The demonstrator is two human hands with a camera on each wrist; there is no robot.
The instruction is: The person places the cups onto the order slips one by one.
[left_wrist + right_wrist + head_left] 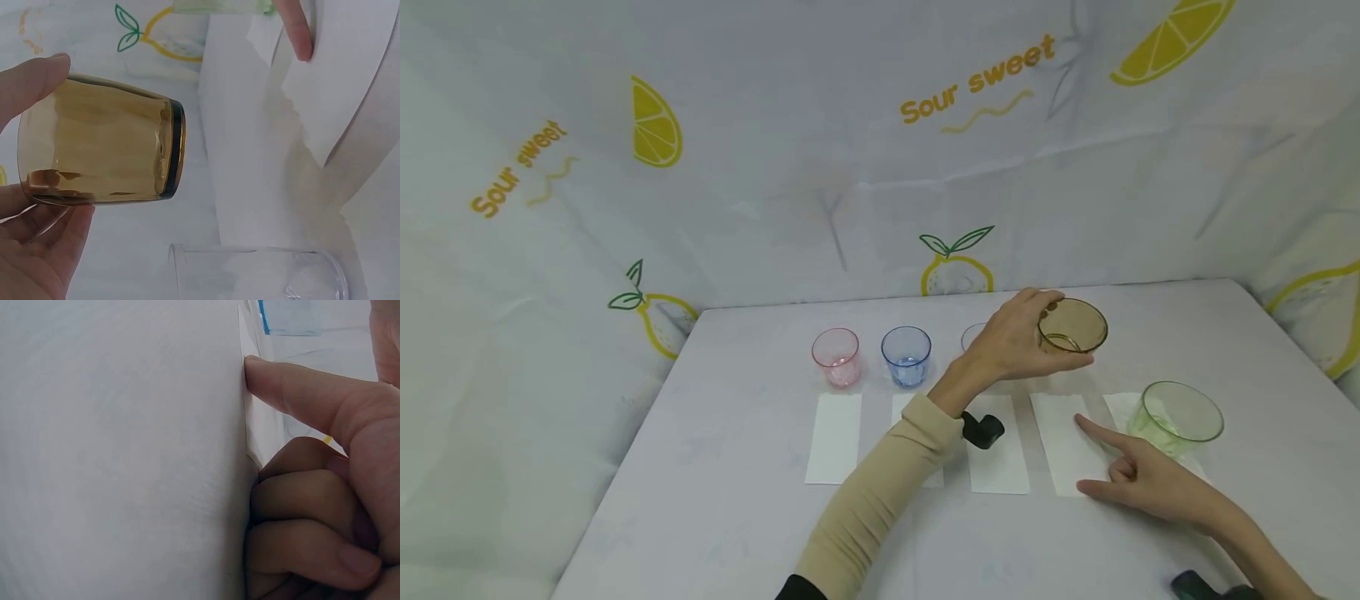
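Observation:
My left hand (1018, 337) grips an amber glass (1073, 327) near its rim, thumb on one side and fingers on the other. In the left wrist view the glass (103, 140) is held above the table, its thick base facing the tabletop. My right hand (1161, 483) rests at a white paper strip (1060, 437), index finger and thumb stretched out onto it, the other fingers curled in. The right wrist view shows a fingertip (259, 372) on the paper. Just beyond this hand, a green glass (1176, 412) stands on the rightmost strip.
A pink glass (837, 358) and a blue glass (906, 358) stand in a row at the back left. Partly behind my left hand is a clear glass (262, 275). More paper strips (835, 437) lie in front of them on the white table (730, 467).

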